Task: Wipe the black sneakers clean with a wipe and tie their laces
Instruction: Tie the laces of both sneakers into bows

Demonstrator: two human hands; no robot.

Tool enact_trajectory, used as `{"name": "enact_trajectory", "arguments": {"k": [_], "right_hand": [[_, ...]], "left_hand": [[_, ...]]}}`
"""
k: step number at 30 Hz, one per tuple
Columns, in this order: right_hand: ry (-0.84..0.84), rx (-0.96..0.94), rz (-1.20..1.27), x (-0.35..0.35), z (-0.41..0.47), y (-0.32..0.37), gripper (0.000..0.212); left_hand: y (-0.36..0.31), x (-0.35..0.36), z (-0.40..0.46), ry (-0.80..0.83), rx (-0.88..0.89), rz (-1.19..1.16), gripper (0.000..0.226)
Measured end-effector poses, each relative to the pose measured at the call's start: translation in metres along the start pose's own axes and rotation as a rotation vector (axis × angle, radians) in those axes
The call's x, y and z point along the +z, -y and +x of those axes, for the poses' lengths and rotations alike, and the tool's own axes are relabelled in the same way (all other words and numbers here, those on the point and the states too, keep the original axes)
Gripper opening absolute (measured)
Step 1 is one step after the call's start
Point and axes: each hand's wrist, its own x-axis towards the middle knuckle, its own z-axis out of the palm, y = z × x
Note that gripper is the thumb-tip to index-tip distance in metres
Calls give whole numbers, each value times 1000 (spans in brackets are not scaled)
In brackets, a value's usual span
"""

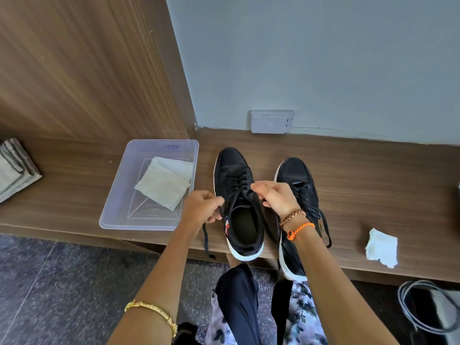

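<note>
A lace end is pinched by the left hand, the other by the right hand, over the left sneaker on the table. The right sneaker is set just beside; beyond, a wipe is held in a clear tray.

Under both hands, the wooden shelf has a matt brown laminate look with fine straight grain. The left sneaker between the hands is matt black woven cloth with a smooth white rubber-like sole; its lace, pinched by the left hand, is flat black woven cord. The right sneaker, behind the right hand, looks smoother, with a slight sheen on the toe. Left of the left hand, the tray is clear, glossy plastic holding a soft, crumpled white wipe. Right of the right hand lies another wipe, fibrous and matt.
</note>
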Motion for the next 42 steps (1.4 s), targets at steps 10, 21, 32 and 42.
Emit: {"name": "enact_trajectory", "arguments": {"k": [10, 21, 32, 42], "right_hand": [[30, 62, 511, 14, 0, -7, 33], [-91, -104, 285, 35, 7, -20, 24], [-227, -101, 239, 40, 9, -24, 20], [-316, -140, 33, 41, 9, -24, 16]], "left_hand": [[-5, -2, -4, 215, 82, 197, 11], [0, 37, -5, 71, 170, -569, 28], [7, 43, 0, -55, 346, -413, 31], [-3, 30, 12, -81, 471, -124, 16]]}}
